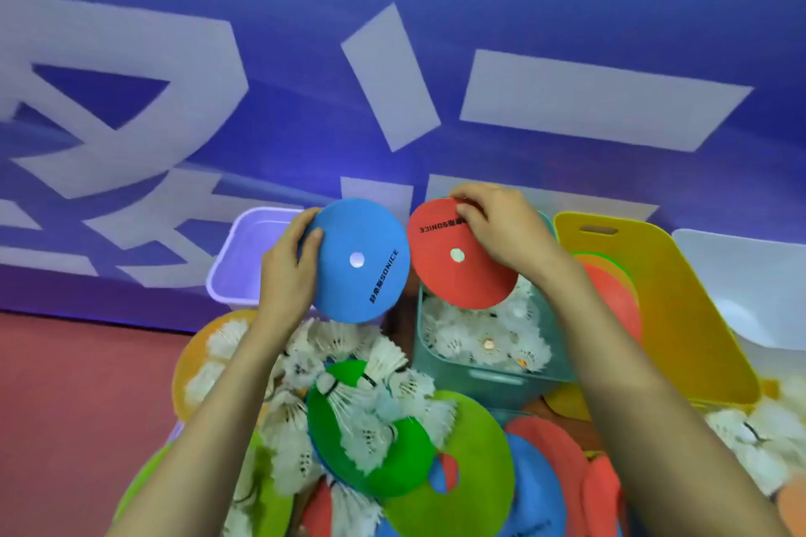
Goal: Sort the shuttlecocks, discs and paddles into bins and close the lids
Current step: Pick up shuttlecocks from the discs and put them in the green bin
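A disc in each hand, held up over the bins.

My left hand (285, 279) grips the blue disc (362, 275) at its left edge, thumb on its face. My right hand (501, 227) pinches the top edge of the red disc (453, 275), which hangs over the teal bin (493, 375) of white shuttlecocks (462, 336). The two discs meet edge to edge. A lilac bin (242, 262) stands behind my left hand and a yellow bin (680, 318) is on my right. Under my arms a green disc (405, 467) lies in a heap of loose shuttlecocks (344, 340).
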